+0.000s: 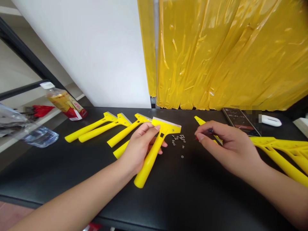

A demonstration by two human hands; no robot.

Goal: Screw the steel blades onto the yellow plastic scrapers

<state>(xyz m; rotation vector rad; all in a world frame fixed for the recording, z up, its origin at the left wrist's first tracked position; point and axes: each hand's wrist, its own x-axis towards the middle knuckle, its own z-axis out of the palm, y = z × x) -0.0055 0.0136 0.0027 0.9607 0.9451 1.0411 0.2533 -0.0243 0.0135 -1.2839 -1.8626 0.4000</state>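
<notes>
The left hand (138, 147) and right hand (232, 149) are both ungloved, with slim fingers and short thumbnails. Behind each bare wrist, the left forearm (79, 192) and right forearm (281, 189) look smooth, widening gradually, uncovered as far as they show.

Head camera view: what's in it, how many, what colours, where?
Table: one, black, lower half
Held scraper: one, yellow, middle
Scrapers: four, yellow, left, one mostly hidden
Piece: one, yellow, right, partly hidden
Handles: at least two, yellow, right edge
Metal bits: many, silvery, middle
Phone: one, dark, right
Case: one, white, beside phone
Pale item: one, whitish, right edge
Drink bottle: one, amber, back left
Clear bottle: one, colourless, left
Red item: one, red, left
Shelf: one, black and pale, left
Panel: one, white, back
Film: count unclear, yellow, back right
Small item: one, dark and red, right
Left hand: one, middle, gripping the held scraper
Right hand: one, right, pinching the small item
</notes>
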